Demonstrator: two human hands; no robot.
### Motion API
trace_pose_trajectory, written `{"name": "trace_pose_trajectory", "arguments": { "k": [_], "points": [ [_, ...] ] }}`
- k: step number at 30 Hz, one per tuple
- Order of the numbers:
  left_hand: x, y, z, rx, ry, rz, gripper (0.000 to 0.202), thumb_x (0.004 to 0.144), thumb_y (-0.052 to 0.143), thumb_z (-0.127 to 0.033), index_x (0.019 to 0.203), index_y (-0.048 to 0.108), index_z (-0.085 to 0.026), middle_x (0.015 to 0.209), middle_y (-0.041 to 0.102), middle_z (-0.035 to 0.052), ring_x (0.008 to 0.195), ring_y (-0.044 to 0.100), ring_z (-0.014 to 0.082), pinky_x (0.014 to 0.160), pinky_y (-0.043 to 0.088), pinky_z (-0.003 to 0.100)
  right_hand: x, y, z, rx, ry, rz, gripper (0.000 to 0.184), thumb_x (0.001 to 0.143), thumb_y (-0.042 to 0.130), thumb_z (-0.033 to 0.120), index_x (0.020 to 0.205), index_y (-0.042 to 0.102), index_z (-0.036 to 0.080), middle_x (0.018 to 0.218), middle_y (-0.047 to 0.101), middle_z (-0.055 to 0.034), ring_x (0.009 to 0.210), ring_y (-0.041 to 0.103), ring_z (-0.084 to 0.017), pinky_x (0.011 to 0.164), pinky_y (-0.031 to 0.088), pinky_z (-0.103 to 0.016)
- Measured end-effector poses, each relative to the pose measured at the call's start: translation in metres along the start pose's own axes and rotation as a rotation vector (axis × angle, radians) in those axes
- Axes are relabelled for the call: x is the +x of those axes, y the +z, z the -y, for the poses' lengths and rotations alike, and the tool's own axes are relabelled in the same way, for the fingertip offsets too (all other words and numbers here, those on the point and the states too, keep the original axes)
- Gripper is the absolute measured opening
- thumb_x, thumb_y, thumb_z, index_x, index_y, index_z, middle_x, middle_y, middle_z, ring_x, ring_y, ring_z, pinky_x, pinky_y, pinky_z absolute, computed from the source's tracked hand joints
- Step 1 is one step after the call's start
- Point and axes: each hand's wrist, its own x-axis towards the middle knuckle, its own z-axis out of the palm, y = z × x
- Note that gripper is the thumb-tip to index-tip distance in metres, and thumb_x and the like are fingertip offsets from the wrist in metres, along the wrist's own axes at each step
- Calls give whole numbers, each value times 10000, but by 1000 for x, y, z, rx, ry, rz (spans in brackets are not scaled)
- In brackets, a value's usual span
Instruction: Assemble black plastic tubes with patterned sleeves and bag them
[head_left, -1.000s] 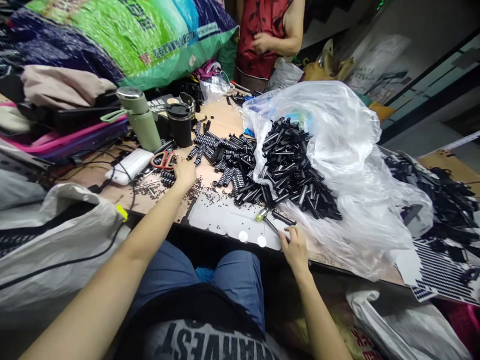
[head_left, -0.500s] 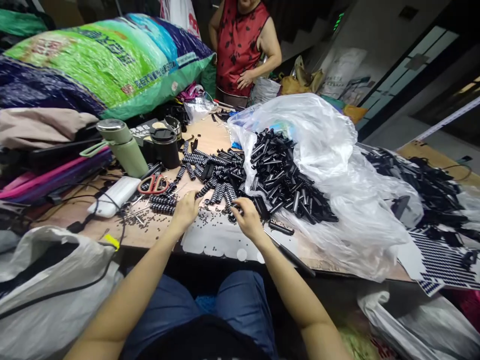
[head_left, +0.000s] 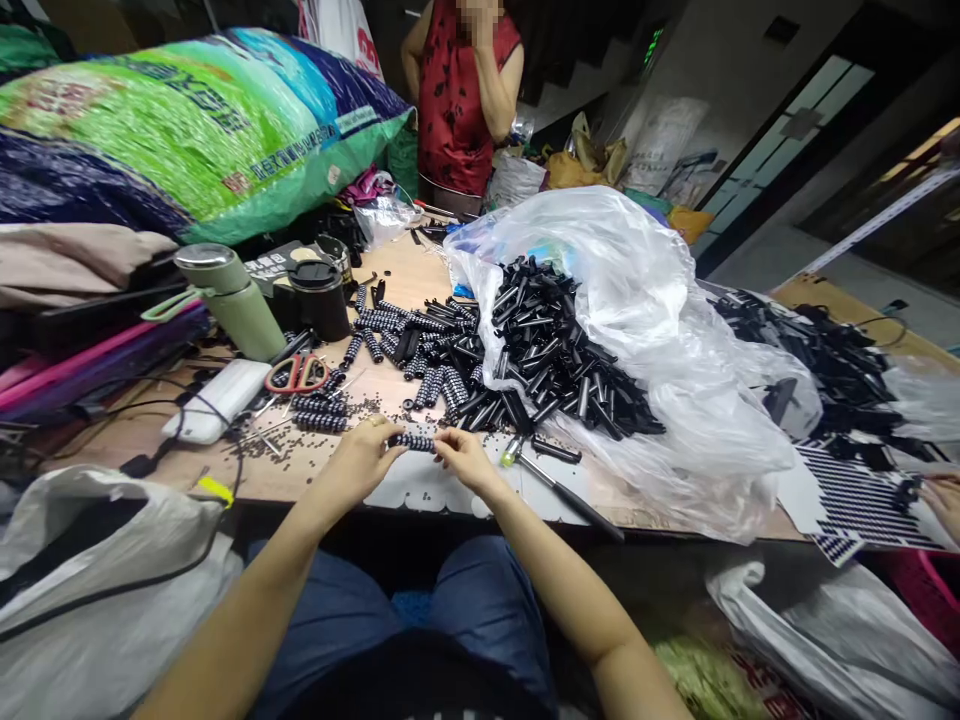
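Note:
Between my two hands lies a short black rod with rows of white spots (head_left: 414, 442), held level above the table's front edge. My left hand (head_left: 365, 458) is closed on its left end, with a ring on one finger. The fingertips of my right hand (head_left: 463, 456) pinch its right end. Just beyond them sit several similar spotted rods (head_left: 439, 386), and more are stacked to the left (head_left: 319, 413). Tiny dark bits (head_left: 367, 405) are scattered around my left hand. A hammer (head_left: 570, 503) with a dark handle and a yellow-green face rests right of my right hand.
Black plastic pieces (head_left: 555, 350) spill from a clear plastic bag (head_left: 637, 270). Red-handled scissors (head_left: 298, 374), a white power bank-like block (head_left: 221, 400), a green flask (head_left: 236, 305) and a black cup (head_left: 319, 300) stand left. A person in red (head_left: 459, 110) stands behind; another hand (head_left: 943, 500) shows far right.
My hands have come together near the table's front, now sharing one spotted rod. The hammer's head is uncovered. The person behind has raised a hand to the face, and a hand appears far right.

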Motion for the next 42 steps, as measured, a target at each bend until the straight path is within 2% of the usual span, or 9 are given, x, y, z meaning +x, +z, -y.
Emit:
{"name": "trace_pose_trajectory", "arguments": {
  "k": [6,9,11,15,20,25,28,35,42],
  "points": [
    [-8,16,6,195,-48,222,180,788,487,-88,869,633,-155,929,583,103,869,586,232,831,470,355,18,-4,15,-525,-239,-93,161,910,521,233,938,674,190,962,705,-53,914,612,-173,842,461,-301],
    [-5,25,8,112,-69,93,352,796,541,-128,1145,572,-162,1009,613,107,906,596,240,841,477,360,57,7,23,-823,-384,20,191,937,490,234,1009,660,187,1053,696,-78,1041,559,-212,904,429,-346],
    [-3,34,10,14,-78,-40,335,815,575,-201,1148,564,-164,1005,636,102,906,604,242,847,483,367,80,18,23,-900,-457,97,179,926,503,197,1025,652,184,1109,685,-92,1140,517,-230,968,389,-392],
    [-3,58,15,-248,-88,-255,221,888,496,-332,998,599,-171,994,658,102,947,618,243,883,483,384,101,31,19,-868,-490,149,123,861,567,104,893,669,165,991,714,-95,1163,535,-228,1029,355,-417],
    [-2,63,11,-551,-331,-272,346,937,413,-424,1088,580,-162,761,645,37,625,608,167,680,523,308,90,22,16,-735,-379,37,242,888,563,204,1112,618,134,1149,667,-134,1018,640,-189,883,503,-341],
    [0,51,10,-449,-235,-343,330,904,493,-398,1088,649,-173,1115,672,102,1071,618,231,979,468,375,70,18,24,-122,-187,64,291,765,697,241,1037,657,145,971,732,-75,849,702,-157,779,567,-286],
    [-3,50,11,-363,-246,-360,356,906,490,-391,1138,648,-172,1174,655,113,1117,602,249,999,463,401,61,21,31,46,-139,60,296,691,750,235,970,691,155,919,735,-62,829,698,-165,788,570,-307],
    [-10,47,10,-277,-252,-356,360,915,482,-383,1158,648,-176,1153,665,103,1086,619,253,976,488,399,51,28,37,13,-173,78,267,697,736,219,960,710,179,908,744,-45,814,706,-165,772,576,-299],
    [-19,37,22,-334,-296,-391,441,911,483,-383,1292,554,-172,1285,596,113,1197,561,248,1044,440,389,45,44,44,-346,-554,106,289,814,574,152,1065,702,216,1063,735,-40,979,694,-163,943,519,-305]
  ]
}}
